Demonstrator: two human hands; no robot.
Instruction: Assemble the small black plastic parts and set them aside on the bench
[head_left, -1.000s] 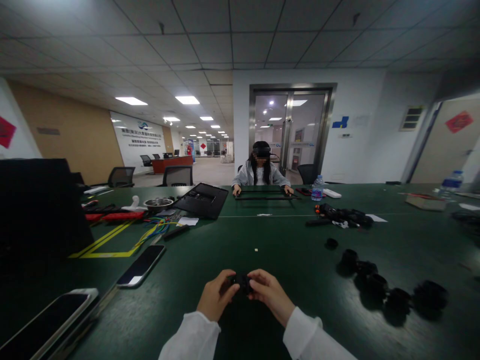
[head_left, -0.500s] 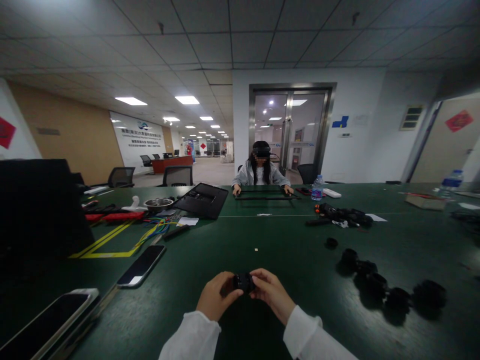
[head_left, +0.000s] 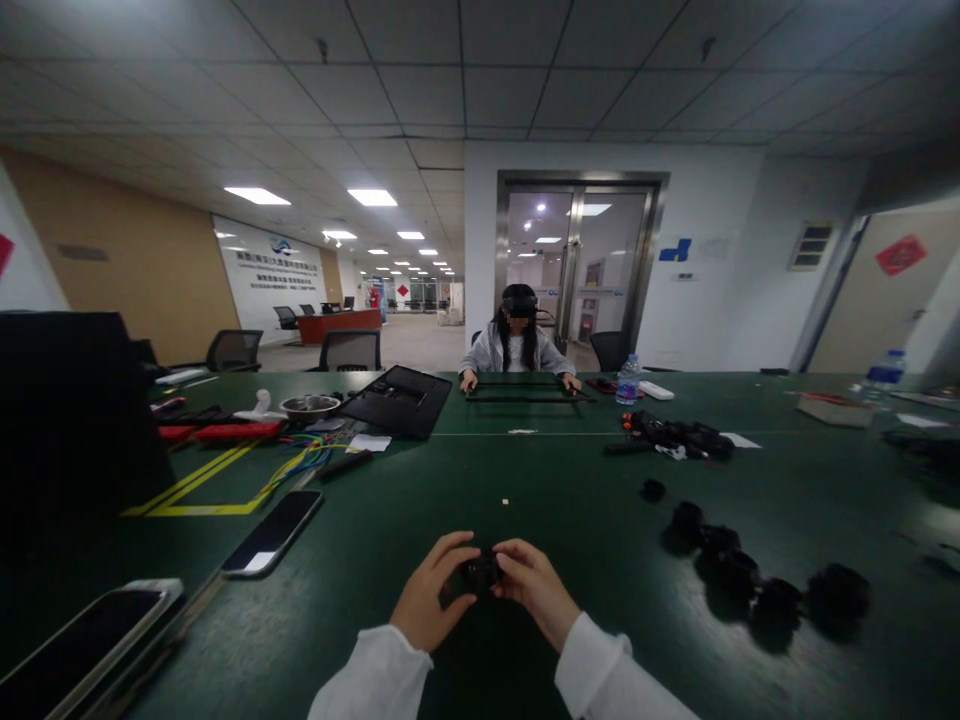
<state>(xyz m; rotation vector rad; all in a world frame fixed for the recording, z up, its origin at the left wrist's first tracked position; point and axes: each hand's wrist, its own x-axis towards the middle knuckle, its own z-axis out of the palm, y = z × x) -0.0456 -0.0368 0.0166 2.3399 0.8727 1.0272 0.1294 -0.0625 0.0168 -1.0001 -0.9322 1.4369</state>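
1. Holding a small black rounded part, seemingly of hard plastic [head_left: 481, 570], at the fingertips of two bare hands; the part lies between them, over the near middle of the dark green, smooth-topped counter [head_left: 570, 490].
2. Grip, right hand [head_left: 538, 592]: thumb and fingers are pinched on the part's right side.
3. Grip, left hand [head_left: 426, 602]: thumb and forefinger are spread apart around the part's left side; whether either presses on it cannot be told.
4. Risk of slipping: if the left hand bears no load, the part depends on the right pinch alone, and a turn or tug could pull it free.
5. Risk of rolling: a rounded part, once dropped, could run across the smooth surface, perhaps towards the small white square scrap [head_left: 505, 501] just beyond the hands.
6. Risk of mix-up: to the right stand a small black ring-like piece [head_left: 653, 490] and a slanting row of chunky black rounded pieces [head_left: 736, 575]; a stray part among such similar shapes could be mistaken for one of them.
7. Risk of misjudged alignment: black material above a dark surface, partly covered by fingers, hides its edges, so any twisting force could be applied askew.
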